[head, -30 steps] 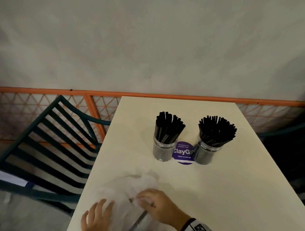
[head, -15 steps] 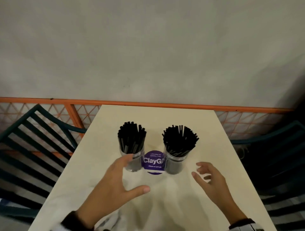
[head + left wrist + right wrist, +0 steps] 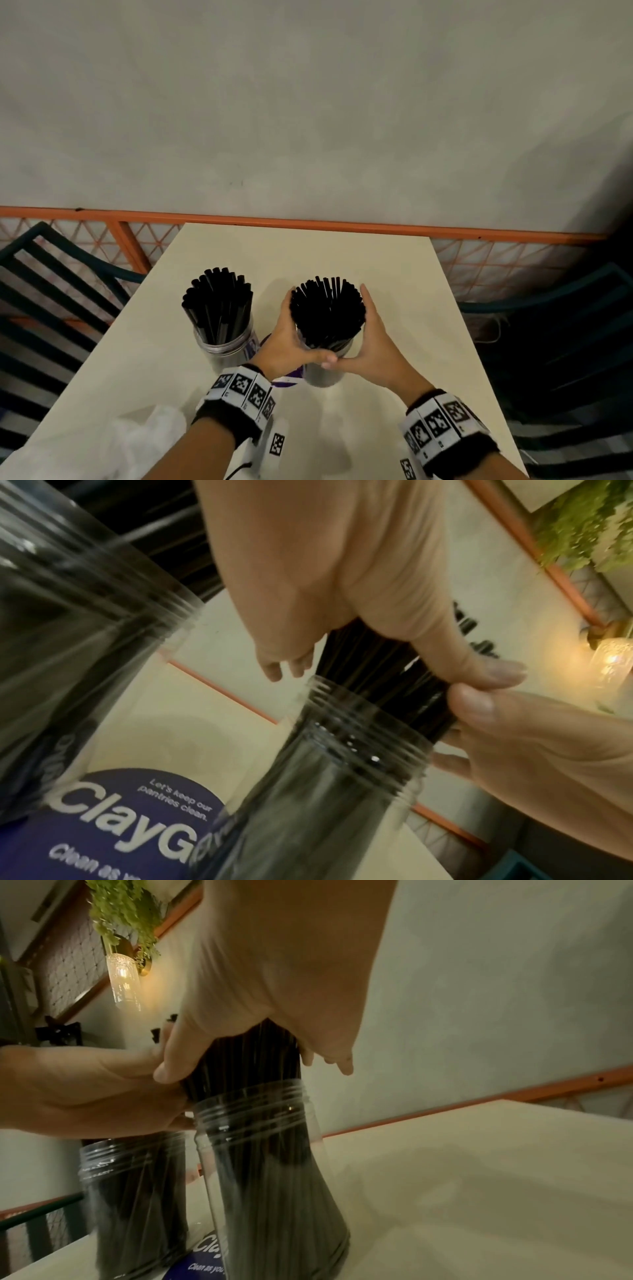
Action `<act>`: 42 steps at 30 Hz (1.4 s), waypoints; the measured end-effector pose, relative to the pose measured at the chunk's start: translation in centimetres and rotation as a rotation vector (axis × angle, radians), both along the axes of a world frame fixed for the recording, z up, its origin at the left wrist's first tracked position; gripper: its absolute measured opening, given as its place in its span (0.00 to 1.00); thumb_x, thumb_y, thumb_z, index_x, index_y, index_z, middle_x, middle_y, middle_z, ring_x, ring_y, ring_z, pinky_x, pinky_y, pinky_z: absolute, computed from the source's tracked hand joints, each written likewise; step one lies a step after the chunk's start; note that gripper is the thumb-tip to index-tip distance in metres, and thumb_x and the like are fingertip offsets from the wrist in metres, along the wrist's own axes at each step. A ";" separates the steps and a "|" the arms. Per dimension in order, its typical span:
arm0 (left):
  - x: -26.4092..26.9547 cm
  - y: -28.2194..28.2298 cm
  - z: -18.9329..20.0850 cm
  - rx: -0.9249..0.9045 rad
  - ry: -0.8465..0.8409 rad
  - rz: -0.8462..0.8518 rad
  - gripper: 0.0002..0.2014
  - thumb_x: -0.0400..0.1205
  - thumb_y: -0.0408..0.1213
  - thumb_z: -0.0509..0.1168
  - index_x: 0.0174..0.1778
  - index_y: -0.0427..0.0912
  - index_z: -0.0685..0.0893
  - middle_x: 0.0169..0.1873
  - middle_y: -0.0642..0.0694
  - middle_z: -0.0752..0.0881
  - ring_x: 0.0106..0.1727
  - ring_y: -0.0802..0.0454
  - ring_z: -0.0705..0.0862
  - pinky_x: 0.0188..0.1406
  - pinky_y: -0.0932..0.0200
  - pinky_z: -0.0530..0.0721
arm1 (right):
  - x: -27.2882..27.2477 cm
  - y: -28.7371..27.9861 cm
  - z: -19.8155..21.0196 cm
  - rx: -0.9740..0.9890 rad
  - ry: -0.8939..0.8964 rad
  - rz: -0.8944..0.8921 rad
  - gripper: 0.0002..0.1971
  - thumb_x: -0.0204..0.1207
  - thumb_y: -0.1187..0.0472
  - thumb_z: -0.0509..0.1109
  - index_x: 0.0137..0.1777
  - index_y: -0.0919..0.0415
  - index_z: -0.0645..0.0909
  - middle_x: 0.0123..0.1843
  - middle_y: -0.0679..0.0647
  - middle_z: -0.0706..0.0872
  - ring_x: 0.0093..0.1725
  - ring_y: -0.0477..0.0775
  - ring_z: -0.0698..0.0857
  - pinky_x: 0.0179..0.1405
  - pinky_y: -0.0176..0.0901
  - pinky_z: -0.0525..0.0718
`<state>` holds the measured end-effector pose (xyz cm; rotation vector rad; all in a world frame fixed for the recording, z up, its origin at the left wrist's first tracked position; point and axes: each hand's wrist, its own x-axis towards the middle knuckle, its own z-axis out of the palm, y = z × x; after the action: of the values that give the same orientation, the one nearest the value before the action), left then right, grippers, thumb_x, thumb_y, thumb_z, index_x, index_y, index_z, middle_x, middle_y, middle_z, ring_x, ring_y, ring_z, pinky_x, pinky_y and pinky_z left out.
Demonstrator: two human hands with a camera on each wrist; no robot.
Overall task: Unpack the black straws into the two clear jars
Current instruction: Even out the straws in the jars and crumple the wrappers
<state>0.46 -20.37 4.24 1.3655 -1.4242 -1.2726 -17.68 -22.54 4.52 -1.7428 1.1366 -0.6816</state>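
Two clear jars stand side by side on the cream table point(image 3: 342, 253), each packed with upright black straws. The left jar point(image 3: 224, 349) and its straws point(image 3: 219, 305) are untouched. Around the bundle of straws point(image 3: 327, 311) above the rim of the right jar point(image 3: 323, 375), my left hand point(image 3: 282, 337) and right hand point(image 3: 380, 337) cup from either side. Their thumbs meet at the front. In the left wrist view the left hand point(image 3: 342, 561) wraps the straws point(image 3: 369, 664). In the right wrist view the right hand point(image 3: 291, 961) does the same above the jar point(image 3: 267, 1150).
A crumpled white plastic bag point(image 3: 144, 442) lies at the near left of the table. A purple round sticker point(image 3: 137, 818) sits between the jars. Dark slatted chairs stand to the left point(image 3: 51, 291) and right point(image 3: 565, 325). An orange railing point(image 3: 308, 222) runs behind the table.
My hands left the white bag at the near edge, reached forward open towards the jars, and now both close around the straws in the right jar.
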 end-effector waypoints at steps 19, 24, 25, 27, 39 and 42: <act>0.1 -2.2 -0.6 -0.209 -0.072 -0.026 0.47 0.55 0.51 0.81 0.68 0.63 0.64 0.66 0.61 0.73 0.69 0.68 0.72 0.68 0.70 0.72 | 0.6 -1.7 -1.7 -0.132 -0.064 -0.008 0.48 0.49 0.34 0.81 0.67 0.21 0.55 0.69 0.25 0.66 0.71 0.27 0.65 0.65 0.16 0.65; 0.5 -2.8 -0.5 -0.143 -0.125 -0.144 0.60 0.50 0.48 0.84 0.70 0.72 0.50 0.69 0.63 0.72 0.71 0.66 0.71 0.72 0.64 0.69 | 1.3 -2.2 -3.0 -0.126 -0.047 -0.008 0.52 0.51 0.39 0.83 0.75 0.52 0.63 0.72 0.45 0.71 0.74 0.42 0.70 0.77 0.54 0.68; 0.2 -2.9 -0.4 -0.142 -0.120 -0.156 0.60 0.51 0.46 0.84 0.70 0.73 0.51 0.69 0.63 0.72 0.71 0.68 0.70 0.70 0.69 0.69 | 1.7 -2.3 -3.1 -0.168 0.000 -0.002 0.50 0.55 0.35 0.79 0.76 0.53 0.62 0.73 0.46 0.70 0.76 0.45 0.67 0.80 0.58 0.61; -0.7 -2.9 -0.3 -0.159 -0.117 -0.142 0.54 0.55 0.46 0.83 0.68 0.71 0.54 0.67 0.65 0.73 0.69 0.72 0.70 0.65 0.77 0.68 | 2.4 -2.5 -3.1 -0.241 0.073 -0.013 0.41 0.63 0.32 0.69 0.74 0.47 0.63 0.73 0.43 0.71 0.77 0.47 0.66 0.81 0.64 0.54; -1.4 -2.4 -1.0 -0.171 -0.021 0.018 0.44 0.58 0.47 0.82 0.66 0.65 0.63 0.63 0.64 0.77 0.67 0.71 0.73 0.62 0.78 0.70 | 2.1 -2.5 -3.2 -0.298 0.049 -0.072 0.42 0.60 0.33 0.71 0.74 0.46 0.66 0.71 0.40 0.73 0.79 0.47 0.64 0.82 0.63 0.44; -1.4 -2.7 -1.4 -0.160 -0.028 0.034 0.46 0.55 0.52 0.81 0.69 0.59 0.67 0.63 0.59 0.79 0.67 0.66 0.75 0.65 0.73 0.72 | 2.6 -2.5 -3.1 -0.294 0.079 -0.066 0.41 0.60 0.28 0.67 0.72 0.47 0.69 0.70 0.42 0.75 0.78 0.47 0.65 0.82 0.62 0.42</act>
<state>-0.98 -23.06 2.80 1.2983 -1.4825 -1.0975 -15.09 -25.08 1.37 -2.0002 1.1984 -0.8618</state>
